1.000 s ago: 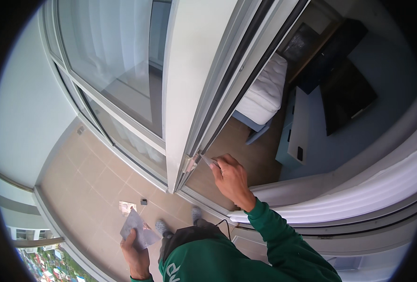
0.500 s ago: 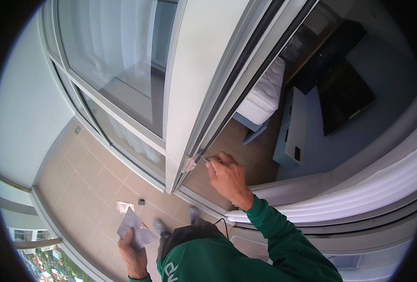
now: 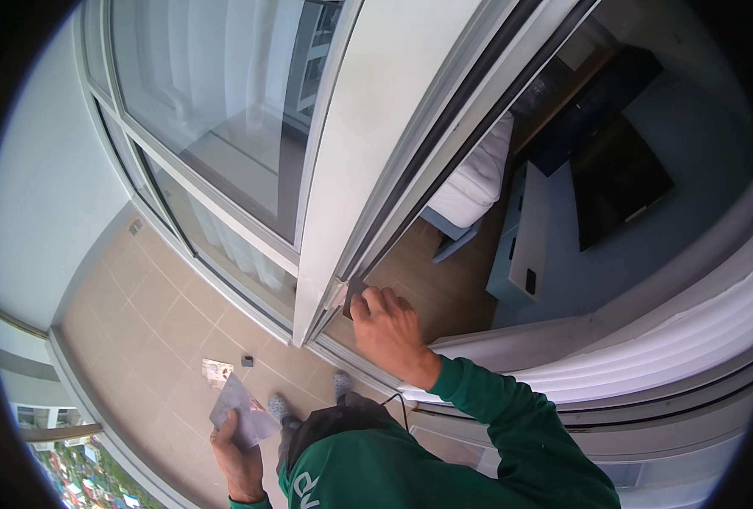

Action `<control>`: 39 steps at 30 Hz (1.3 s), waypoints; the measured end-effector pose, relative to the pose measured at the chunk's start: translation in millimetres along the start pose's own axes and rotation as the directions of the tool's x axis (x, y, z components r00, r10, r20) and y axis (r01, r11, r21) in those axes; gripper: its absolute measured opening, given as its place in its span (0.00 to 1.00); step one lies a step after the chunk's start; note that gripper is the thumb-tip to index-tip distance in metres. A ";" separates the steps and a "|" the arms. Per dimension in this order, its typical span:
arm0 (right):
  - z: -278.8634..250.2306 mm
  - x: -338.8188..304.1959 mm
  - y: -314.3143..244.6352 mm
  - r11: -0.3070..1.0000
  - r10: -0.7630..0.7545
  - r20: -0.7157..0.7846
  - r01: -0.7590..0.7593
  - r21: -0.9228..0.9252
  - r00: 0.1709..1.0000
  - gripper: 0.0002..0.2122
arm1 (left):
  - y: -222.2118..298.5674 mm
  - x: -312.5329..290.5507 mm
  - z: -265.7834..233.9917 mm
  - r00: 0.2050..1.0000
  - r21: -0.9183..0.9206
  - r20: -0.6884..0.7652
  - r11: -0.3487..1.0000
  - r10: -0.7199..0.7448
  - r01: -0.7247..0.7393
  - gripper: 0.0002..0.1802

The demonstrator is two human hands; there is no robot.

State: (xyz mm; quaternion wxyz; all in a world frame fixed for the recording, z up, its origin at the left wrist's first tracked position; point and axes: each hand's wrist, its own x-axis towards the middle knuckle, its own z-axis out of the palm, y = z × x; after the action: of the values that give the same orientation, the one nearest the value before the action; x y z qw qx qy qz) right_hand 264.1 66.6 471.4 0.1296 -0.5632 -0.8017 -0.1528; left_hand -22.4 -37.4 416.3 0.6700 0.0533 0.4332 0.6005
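My left hand (image 3: 237,456) grips a thin grey sheet-like piece (image 3: 239,414), thumb on top, low in front of me over the tiled floor. On the right, my right hand (image 3: 387,329) pinches a small dark flat piece (image 3: 354,299) between thumb and fingers. That piece is up against the inner edge of the white door frame (image 3: 326,229). Just beside it, a pale pinkish patch (image 3: 335,294) shows on the frame. Its kind is too small to make out, and my fingers cover part of the dark piece.
A colourful flat packet (image 3: 217,371) and a small dark block (image 3: 247,361) lie on the beige tiles near my feet. The doorway opens to a room with a bed (image 3: 471,187), a low white cabinet (image 3: 525,229) and a white curtain (image 3: 648,331). Windows (image 3: 215,110) stand left.
My right hand has moved left and slightly down, onto the frame edge. The dark flat piece in its fingers now shows clearly. My left hand has hardly moved.
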 end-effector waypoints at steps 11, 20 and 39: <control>-5.4 -7.3 -11.5 0.998 -0.055 0.039 0.056 -0.015 0.998 0.11 | -3.6 -1.1 -8.1 1.000 0.012 -0.015 1.000 0.001 -0.001 0.22; -38.3 -44.4 -4.8 0.902 0.122 -0.042 -0.093 0.422 0.992 0.09 | -4.5 -6.2 4.0 1.000 0.001 -0.015 1.000 0.010 -0.010 0.22; -29.1 -106.6 -16.5 0.662 0.220 -0.045 -0.115 0.740 0.974 0.12 | -26.0 3.9 121.2 0.990 0.030 0.136 0.999 -0.024 0.020 0.18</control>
State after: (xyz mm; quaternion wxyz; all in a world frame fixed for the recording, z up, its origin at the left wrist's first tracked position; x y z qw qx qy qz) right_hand 284.9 -42.1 456.0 0.4099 -0.5242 -0.7297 0.1572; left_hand 75.1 13.2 473.9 0.7039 0.0989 0.3954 0.5818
